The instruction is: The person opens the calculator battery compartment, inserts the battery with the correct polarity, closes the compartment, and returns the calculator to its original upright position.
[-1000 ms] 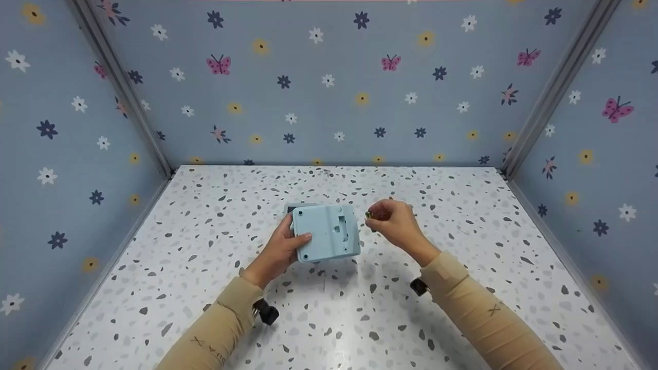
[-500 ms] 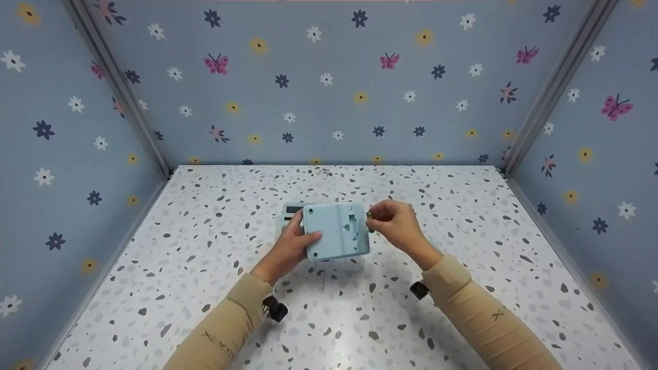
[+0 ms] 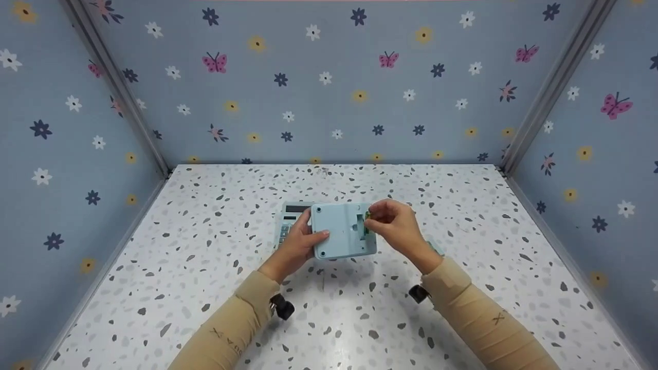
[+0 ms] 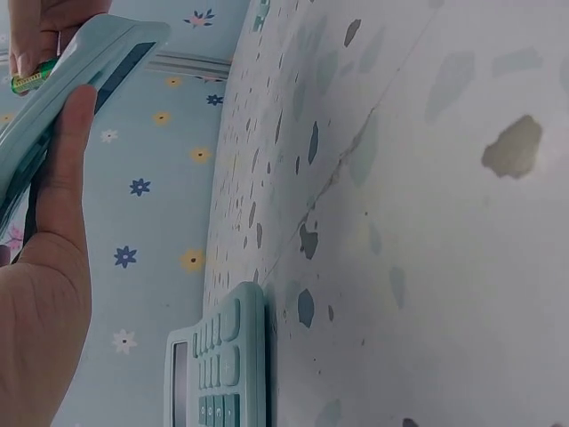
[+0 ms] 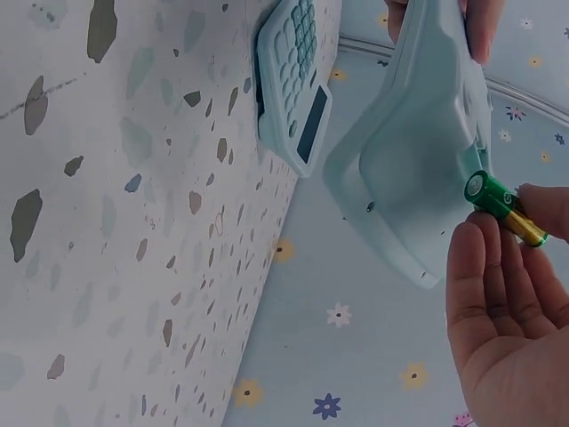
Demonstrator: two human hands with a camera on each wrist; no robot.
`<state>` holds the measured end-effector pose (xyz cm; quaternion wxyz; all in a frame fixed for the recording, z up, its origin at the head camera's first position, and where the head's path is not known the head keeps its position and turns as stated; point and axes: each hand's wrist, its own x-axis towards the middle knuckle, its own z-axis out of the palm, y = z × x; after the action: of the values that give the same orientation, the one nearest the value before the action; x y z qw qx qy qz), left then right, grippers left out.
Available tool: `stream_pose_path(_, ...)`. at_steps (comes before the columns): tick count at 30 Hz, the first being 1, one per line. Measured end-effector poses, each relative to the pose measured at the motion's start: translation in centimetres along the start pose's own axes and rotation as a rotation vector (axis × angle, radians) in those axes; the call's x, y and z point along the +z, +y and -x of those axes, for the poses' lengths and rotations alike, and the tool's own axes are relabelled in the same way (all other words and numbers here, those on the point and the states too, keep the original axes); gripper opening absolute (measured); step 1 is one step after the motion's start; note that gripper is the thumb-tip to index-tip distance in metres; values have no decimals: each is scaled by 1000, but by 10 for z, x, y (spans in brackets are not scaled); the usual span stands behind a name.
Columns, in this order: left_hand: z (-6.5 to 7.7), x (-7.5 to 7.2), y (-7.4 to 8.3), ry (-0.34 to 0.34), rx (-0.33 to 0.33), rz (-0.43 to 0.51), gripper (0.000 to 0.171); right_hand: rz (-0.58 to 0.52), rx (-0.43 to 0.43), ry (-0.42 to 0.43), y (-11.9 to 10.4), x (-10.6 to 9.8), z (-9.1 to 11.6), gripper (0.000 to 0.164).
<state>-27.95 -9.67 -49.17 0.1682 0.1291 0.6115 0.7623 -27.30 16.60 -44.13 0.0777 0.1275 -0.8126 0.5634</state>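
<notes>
My left hand (image 3: 295, 246) grips a light blue calculator (image 3: 336, 234) by its left side, its back turned up and raised above the table. An uncovered battery slot (image 3: 361, 226) shows near its right end. Between thumb and fingers, my right hand (image 3: 396, 226) pinches a green and gold battery (image 5: 507, 209) at that slot. In the right wrist view the battery is close to the calculator's back; I cannot tell whether it touches. The held calculator's dark display (image 4: 124, 76) appears in the left wrist view.
A second light blue calculator (image 3: 285, 226) lies face up on the speckled table (image 3: 231, 205), partly hidden by the left hand. A small light blue piece (image 3: 435, 247) lies by the right wrist. Flowered panels (image 3: 329, 82) enclose the back and sides.
My left hand has moved the calculator rightward, bringing its slot to the battery. The right hand has stayed almost in place. More of the second calculator shows.
</notes>
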Motion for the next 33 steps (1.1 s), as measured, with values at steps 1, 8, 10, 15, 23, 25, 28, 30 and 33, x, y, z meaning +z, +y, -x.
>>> stream_pose_path(1, -1, 1, 0, -3, -1, 0, 75, -10, 0, 3, 0, 0, 0, 19)
stream_pose_path(8, -4, 4, -3, -16, 7, 1, 73, -1, -30, 17, 0, 2, 3, 17)
stream_pose_path(10, -4, 5, -3, -19, 12, 1, 73, 15, -32, 17, 0, 3, 4, 16)
stream_pose_path(15, -4, 7, -3, -29, 24, 2, 74, 52, -24, 21, 0, 3, 4, 15)
stream_pose_path(23, -3, 9, -4, -20, 12, -2, 74, 59, 5, 28, 3, 3, 4, 10)
stream_pose_path(25, -3, 10, -4, -23, 9, -7, 74, 47, 18, 28, 4, 3, 4, 8)
stream_pose_path(28, -2, 11, -5, -23, 8, -3, 75, 16, 27, 29, 6, 3, 4, 9)
stream_pose_path(30, -3, 11, -5, -23, 14, 3, 75, -10, 35, 30, 7, 3, 4, 11)
stream_pose_path(33, -3, 11, -5, -18, 26, 10, 74, -54, 69, 31, 8, 2, 2, 12)
